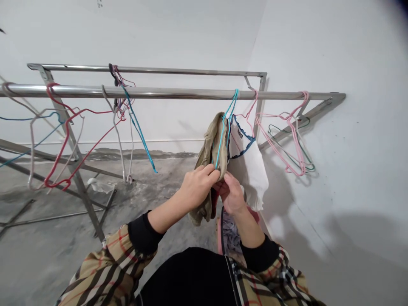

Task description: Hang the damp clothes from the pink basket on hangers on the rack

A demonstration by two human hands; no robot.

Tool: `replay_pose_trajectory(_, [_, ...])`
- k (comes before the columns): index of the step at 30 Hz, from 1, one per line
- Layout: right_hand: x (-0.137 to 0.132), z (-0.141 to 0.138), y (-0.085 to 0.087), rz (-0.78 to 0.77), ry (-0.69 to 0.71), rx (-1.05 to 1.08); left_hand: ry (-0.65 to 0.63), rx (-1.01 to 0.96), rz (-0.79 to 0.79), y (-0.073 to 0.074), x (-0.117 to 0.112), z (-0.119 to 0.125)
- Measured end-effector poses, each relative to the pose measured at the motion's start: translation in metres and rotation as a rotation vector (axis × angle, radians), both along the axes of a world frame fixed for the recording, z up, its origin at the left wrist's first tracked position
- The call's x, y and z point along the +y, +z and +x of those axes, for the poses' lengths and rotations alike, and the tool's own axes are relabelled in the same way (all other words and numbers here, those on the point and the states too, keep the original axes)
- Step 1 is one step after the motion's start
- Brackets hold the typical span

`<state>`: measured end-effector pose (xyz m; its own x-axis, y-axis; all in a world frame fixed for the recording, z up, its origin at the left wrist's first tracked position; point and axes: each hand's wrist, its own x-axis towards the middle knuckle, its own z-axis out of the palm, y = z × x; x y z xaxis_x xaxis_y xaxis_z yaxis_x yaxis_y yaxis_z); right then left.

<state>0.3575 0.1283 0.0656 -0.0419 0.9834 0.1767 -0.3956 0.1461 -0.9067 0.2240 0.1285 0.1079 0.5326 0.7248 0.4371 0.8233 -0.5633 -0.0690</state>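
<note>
A khaki garment (pixel 208 144) hangs from a light-blue wire hanger (pixel 227 114) hooked over the front metal rail. My left hand (pixel 199 185) pinches the garment's edge close to the hanger's lower end. Just to its right, my right hand (pixel 232 192) closes its thumb and fingers on the same edge of cloth. Both hands nearly touch each other. Behind the right hand hangs a white garment (pixel 253 174) with blue trim at its neck, on a pink hanger (pixel 254 108). Parts of the khaki cloth are hidden by my hands.
The metal drying rack (pixel 178 92) spans the view. Red hangers (pixel 65 144), grey hangers and a blue hanger (pixel 140 131) hang at left. A pink hanger (pixel 296 148) and a green one hang near the right wall. Below my right arm stands a pink-edged container (pixel 219 236) with cloth inside.
</note>
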Motion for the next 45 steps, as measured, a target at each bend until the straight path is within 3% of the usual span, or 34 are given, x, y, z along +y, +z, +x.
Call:
replay_pose_trajectory(3, [0.003,-0.001,0.008,-0.052,-0.032,-0.035,0.018,0.005,-0.008,-0.013,-0.007,0.002])
replay_pose_trajectory(7, [0.012,0.000,0.004,-0.116,-0.103,-0.013,-0.020,-0.151,-0.158,-0.018,-0.010,0.002])
replay_pose_trajectory(10, [0.017,0.004,-0.005,-0.088,-0.098,-0.054,-0.162,-0.386,-0.308,-0.014,-0.006,-0.001])
replay_pose_trajectory(13, [0.023,0.010,-0.016,0.009,-0.176,-0.271,-0.249,-0.643,-0.467,-0.007,-0.001,-0.007])
replay_pose_trajectory(18, [0.038,0.018,-0.043,0.187,-0.311,-0.595,-0.115,-0.955,-0.460,0.009,0.006,-0.020])
replay_pose_trajectory(21, [0.050,0.024,-0.057,0.186,-0.343,-0.633,0.049,-0.868,-0.350,0.028,0.013,-0.031])
replay_pose_trajectory(25, [0.062,0.036,-0.064,0.114,-0.392,-0.630,0.324,-0.513,-0.218,0.052,0.021,-0.044])
replay_pose_trajectory(29, [0.068,0.047,-0.062,0.014,-0.447,-0.449,0.524,-0.357,-0.024,0.062,0.019,-0.046])
replay_pose_trajectory(34, [0.067,0.042,-0.043,-0.107,-0.368,-0.056,0.523,-0.333,0.072,0.065,0.014,-0.038])
replay_pose_trajectory(39, [0.060,0.031,-0.017,-0.021,-0.307,0.012,0.472,-0.461,0.138,0.071,0.008,-0.044])
replay_pose_trajectory(42, [0.056,0.028,-0.020,-0.037,-0.280,0.001,0.508,-0.534,0.158,0.071,0.003,-0.059])
replay_pose_trajectory(45, [0.051,0.026,-0.034,-0.065,-0.199,-0.068,0.562,-0.572,0.157,0.066,-0.003,-0.073])
